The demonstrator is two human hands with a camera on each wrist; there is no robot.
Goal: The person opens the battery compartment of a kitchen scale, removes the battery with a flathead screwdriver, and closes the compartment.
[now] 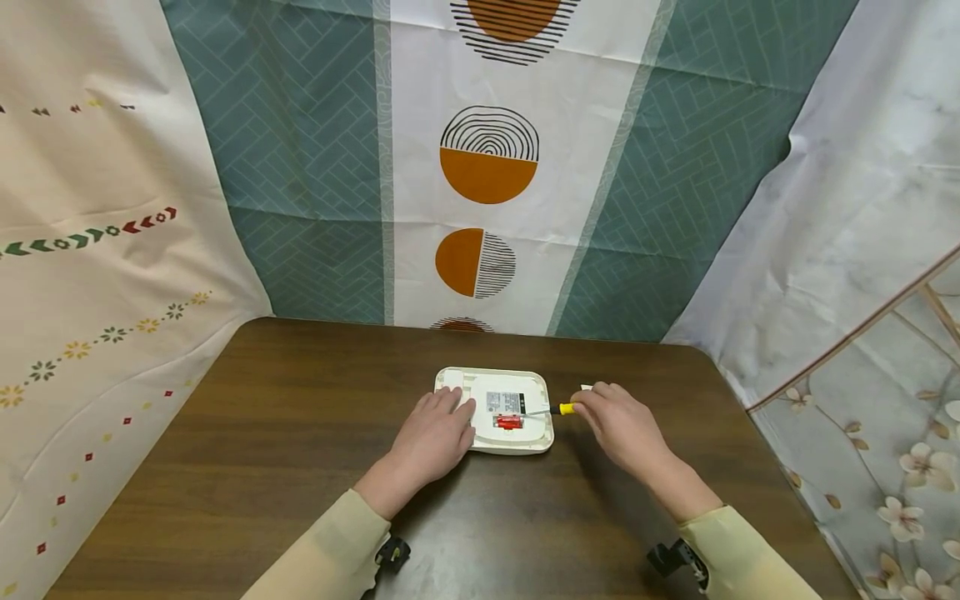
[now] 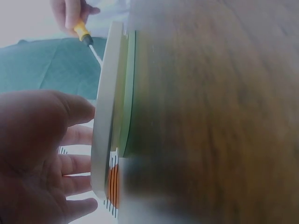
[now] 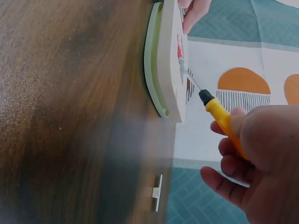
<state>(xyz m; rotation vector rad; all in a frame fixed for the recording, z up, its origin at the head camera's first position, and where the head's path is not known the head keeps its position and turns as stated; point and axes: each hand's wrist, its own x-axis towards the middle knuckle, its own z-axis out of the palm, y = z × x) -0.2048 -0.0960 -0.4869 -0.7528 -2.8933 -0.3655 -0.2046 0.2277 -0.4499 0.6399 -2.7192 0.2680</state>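
A white plastic device with rounded corners lies on the table, its underside up, bearing a printed label. Set into a slot below the label is a red battery. My left hand rests on the device's left side with relaxed, fairly straight fingers and thumb touching it. In my right hand I grip the yellow handle of a screwdriver. Its metal shaft reaches left to one end of the battery; the exact contact of the tip is too small to tell.
The brown wooden table runs back to a patterned cloth, with more cloth on both sides. A small white plastic piece lies on the table beyond my right hand, mostly hidden in the head view.
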